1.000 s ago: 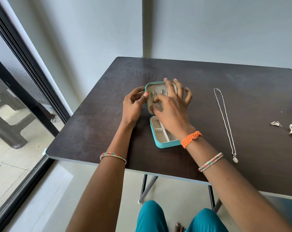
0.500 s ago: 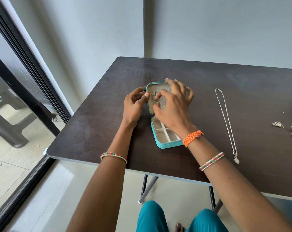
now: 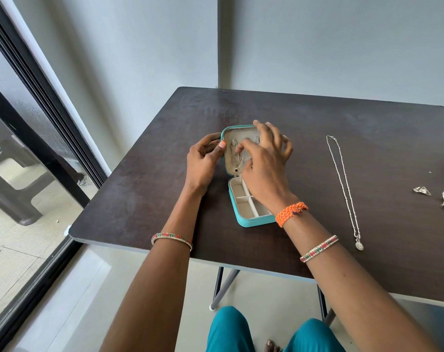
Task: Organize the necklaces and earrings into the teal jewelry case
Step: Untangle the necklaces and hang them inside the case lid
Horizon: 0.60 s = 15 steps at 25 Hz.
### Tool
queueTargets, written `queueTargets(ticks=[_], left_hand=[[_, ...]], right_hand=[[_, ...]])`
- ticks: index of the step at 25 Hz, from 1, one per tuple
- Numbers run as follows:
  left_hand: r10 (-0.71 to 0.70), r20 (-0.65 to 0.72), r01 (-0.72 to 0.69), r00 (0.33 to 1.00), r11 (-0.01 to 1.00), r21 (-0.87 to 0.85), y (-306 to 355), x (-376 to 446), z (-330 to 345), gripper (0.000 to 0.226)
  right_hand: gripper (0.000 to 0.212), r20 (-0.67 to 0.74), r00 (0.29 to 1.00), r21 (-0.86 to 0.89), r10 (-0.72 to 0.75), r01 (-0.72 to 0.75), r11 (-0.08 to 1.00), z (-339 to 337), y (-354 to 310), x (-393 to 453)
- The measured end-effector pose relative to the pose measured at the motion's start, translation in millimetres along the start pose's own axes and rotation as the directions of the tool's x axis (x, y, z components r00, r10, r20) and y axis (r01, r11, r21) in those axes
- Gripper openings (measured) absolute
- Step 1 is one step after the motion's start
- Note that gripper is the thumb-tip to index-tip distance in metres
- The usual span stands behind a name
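Head view: right hand (image 3: 262, 158) pinches a chain (image 3: 234, 158) inside the teal case (image 3: 251, 222) lid; left hand (image 3: 203, 158) grips the lid's left edge; long necklace (image 3: 344, 184) lies rightward, lengthwise away, nearer the right hand.

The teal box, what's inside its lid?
A silver chain with a dark pendant lies in the lid. The right hand covers the lid's right part, so anything there stays hidden.

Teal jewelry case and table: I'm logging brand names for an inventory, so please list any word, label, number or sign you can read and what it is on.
None: no readable text on the open teal jewelry case, the silver chain necklace with oval pendant or the dark wooden table.
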State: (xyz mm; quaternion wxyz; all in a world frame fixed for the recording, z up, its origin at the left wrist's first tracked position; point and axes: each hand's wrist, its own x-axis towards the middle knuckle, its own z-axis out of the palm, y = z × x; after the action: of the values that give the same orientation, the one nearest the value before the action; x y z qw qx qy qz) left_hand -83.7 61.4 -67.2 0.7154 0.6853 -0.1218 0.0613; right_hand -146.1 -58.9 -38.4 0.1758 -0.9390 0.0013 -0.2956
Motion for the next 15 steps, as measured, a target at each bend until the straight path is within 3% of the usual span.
queueTargets(ticks=[10, 15], left_hand=[[-0.019, -0.013, 0.019, 1.0, 0.999, 0.026, 2.2, -1.0, -0.5, 0.023], [-0.005, -0.014, 0.006, 1.0, 0.999, 0.049, 5.5, -2.4, -0.5, 0.022]], right_hand=[[0.026, 0.122, 0.993, -0.02, 0.006, -0.004, 1.0, 2.1, 0.1, 1.5], [0.028, 0.051, 0.998, 0.059, 0.024, -0.027, 0.998, 1.2, -0.3, 0.3]])
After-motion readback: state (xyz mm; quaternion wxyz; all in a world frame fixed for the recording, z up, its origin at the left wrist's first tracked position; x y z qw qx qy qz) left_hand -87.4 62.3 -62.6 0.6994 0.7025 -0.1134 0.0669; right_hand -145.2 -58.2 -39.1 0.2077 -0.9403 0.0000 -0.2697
